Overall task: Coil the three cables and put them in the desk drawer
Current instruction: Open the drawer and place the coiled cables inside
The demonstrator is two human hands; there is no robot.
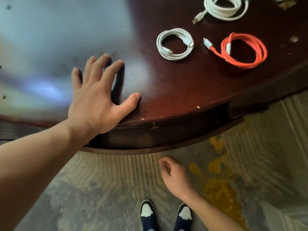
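Observation:
Three coiled cables lie on the dark wooden desk (191, 84) at the upper right: a small white cable (175, 44), an orange cable (244, 50) to its right, and a thicker white cable (225, 7) behind them. Under the desk's front edge the drawer (166, 135) stands pulled out a little, its inside dark. My left hand (98, 94) rests flat on the desktop near the edge, fingers spread. My right hand (175, 174) hangs below the drawer front over the floor, fingers loosely curled, holding nothing.
A patterned carpet (100, 180) with yellow marks covers the floor below. My two dark-and-white shoes (166, 214) stand just in front of the desk. Glare whitens the desk's left part.

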